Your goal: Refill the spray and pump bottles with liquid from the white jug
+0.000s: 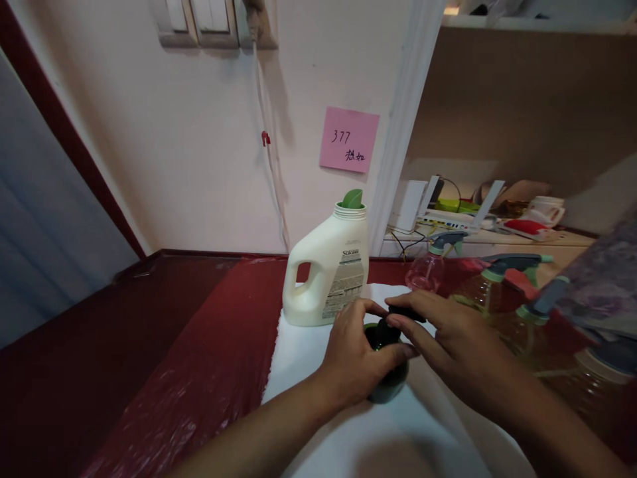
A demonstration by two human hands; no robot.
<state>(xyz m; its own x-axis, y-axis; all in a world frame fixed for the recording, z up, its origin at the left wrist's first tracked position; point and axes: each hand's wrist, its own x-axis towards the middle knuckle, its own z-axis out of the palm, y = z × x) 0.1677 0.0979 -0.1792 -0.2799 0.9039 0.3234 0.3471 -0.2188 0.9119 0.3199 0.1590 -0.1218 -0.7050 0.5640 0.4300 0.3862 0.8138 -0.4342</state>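
My left hand is wrapped round a small dark green bottle that stands on a white cloth. My right hand is over the bottle's top, its fingers pinched on a small black cap. A white detergent jug with a handle stands just behind the hands; its neck is open with a green spout showing.
Several spray bottles stand at the right: a pink one and amber ones with green and red triggers. The table has a dark red cover. A pink sticky note hangs on the wall. A cluttered shelf lies behind.
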